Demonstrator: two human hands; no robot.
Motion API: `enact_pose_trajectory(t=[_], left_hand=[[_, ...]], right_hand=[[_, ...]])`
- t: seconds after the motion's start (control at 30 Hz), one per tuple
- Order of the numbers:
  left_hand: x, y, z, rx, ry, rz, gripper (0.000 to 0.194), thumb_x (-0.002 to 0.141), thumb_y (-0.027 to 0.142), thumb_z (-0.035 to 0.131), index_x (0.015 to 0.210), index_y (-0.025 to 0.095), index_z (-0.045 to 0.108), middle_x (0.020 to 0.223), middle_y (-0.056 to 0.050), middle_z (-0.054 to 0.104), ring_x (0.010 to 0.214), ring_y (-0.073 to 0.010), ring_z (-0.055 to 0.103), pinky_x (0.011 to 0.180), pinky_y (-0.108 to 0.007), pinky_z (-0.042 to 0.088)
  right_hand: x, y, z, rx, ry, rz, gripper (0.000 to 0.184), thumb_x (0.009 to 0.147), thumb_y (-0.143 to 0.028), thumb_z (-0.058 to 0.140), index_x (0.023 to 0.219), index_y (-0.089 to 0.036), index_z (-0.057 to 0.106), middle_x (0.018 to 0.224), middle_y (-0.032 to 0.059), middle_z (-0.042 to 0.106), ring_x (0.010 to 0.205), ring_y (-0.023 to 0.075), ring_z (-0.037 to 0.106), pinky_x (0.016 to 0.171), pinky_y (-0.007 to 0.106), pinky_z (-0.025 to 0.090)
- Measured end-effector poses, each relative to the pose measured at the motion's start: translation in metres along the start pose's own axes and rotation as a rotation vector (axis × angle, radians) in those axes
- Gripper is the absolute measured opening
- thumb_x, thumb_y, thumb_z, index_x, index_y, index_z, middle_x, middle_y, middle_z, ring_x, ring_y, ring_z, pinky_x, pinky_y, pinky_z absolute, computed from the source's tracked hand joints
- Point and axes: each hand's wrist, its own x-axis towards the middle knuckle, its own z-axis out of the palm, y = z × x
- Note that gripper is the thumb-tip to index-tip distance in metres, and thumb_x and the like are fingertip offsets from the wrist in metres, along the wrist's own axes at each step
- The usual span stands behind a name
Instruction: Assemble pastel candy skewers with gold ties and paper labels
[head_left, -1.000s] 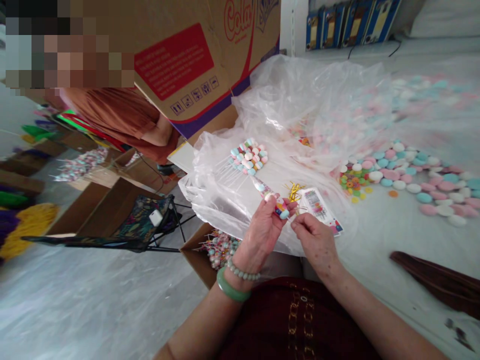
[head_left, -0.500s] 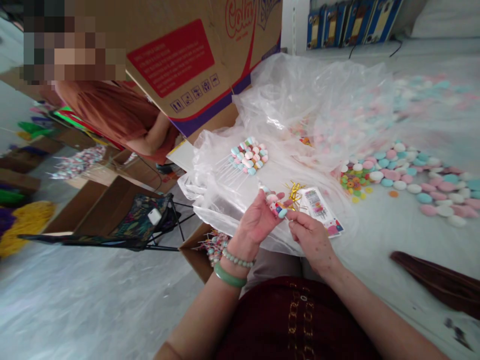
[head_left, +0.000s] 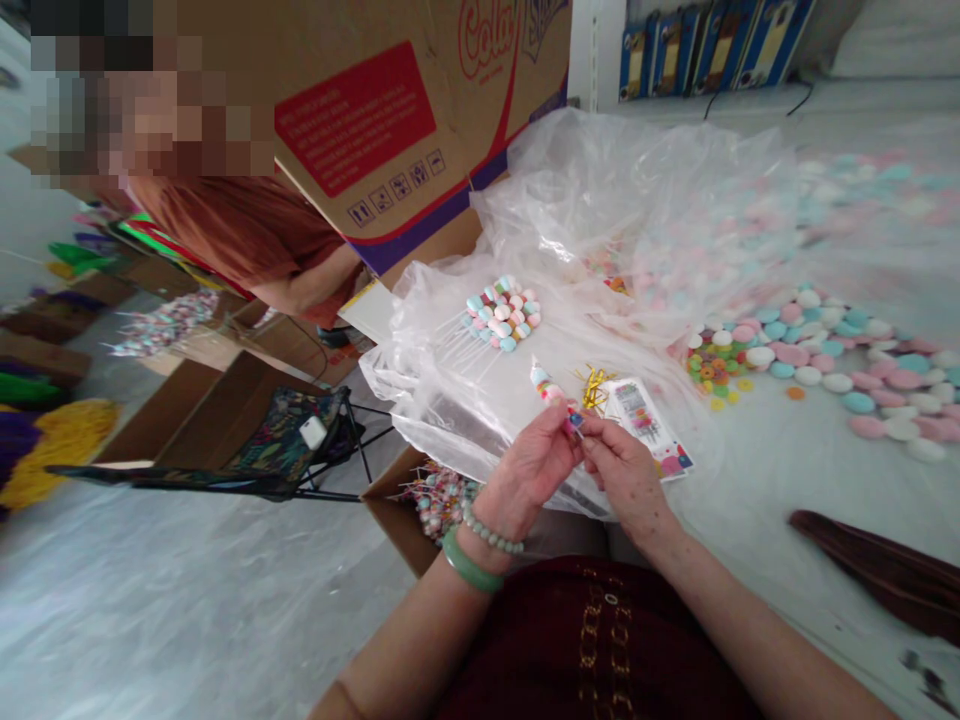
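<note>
Holding one candy stick point(head_left: 549, 388), left hand point(head_left: 536, 455) closed, right hand point(head_left: 626, 470) pinching its end

I've got a white-covered table point(head_left: 757, 470) in view, with pastel candy discs point(head_left: 847, 370) strewn across it, brighter small candies point(head_left: 712, 365) beside them, a clear plastic bag point(head_left: 637, 210) spread alongside, and a dark brown strip point(head_left: 870, 570) near the edge.
</note>
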Motion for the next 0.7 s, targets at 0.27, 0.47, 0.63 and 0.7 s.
enact_pose_trajectory(t=[0.27,0.47,0.63,0.7], left_hand=[[-0.005,0.001,-0.007,0.466,0.043,0.134,0.022,0.067,0.024,0.074,0.075,0.013,0.057,0.061,0.003,0.053,0.048,-0.0054,0.045,0.047,-0.019,0.036],[-0.011,0.007,-0.009,0.192,-0.046,-0.016,0.015,0.073,0.019,0.068,0.078,0.013,0.056,0.058,0.005,0.049,0.044,-0.0022,0.035,0.047,-0.017,0.034],[-0.012,0.006,-0.010,0.112,-0.009,-0.159,0.010,0.068,0.007,0.057,0.062,0.012,0.052,0.046,0.006,0.042,0.037,-0.0012,0.022,0.038,-0.016,0.024],[-0.014,0.004,-0.008,0.168,-0.041,-0.234,0.013,0.064,0.006,0.053,0.054,0.013,0.049,0.041,0.006,0.039,0.035,-0.0017,0.020,0.037,-0.017,0.020]], right_hand=[[-0.006,-0.002,-0.007,-0.312,0.095,-0.082,0.037,0.079,-0.025,0.044,0.114,-0.020,0.054,0.059,-0.0044,0.058,0.051,0.0141,0.053,0.053,0.025,0.041],[-0.009,-0.007,-0.008,-0.531,0.183,-0.233,0.046,0.083,-0.026,0.041,0.128,-0.018,0.047,0.073,0.0024,0.067,0.064,0.0192,0.061,0.063,0.030,0.045],[-0.009,-0.002,-0.006,-0.571,0.180,-0.237,0.048,0.084,-0.026,0.041,0.131,-0.016,0.047,0.076,0.0038,0.070,0.066,0.0199,0.064,0.064,0.030,0.047],[-0.007,-0.001,-0.006,-0.601,0.172,-0.212,0.045,0.086,-0.025,0.040,0.129,-0.018,0.050,0.083,0.0048,0.071,0.072,0.0204,0.065,0.066,0.030,0.048]])
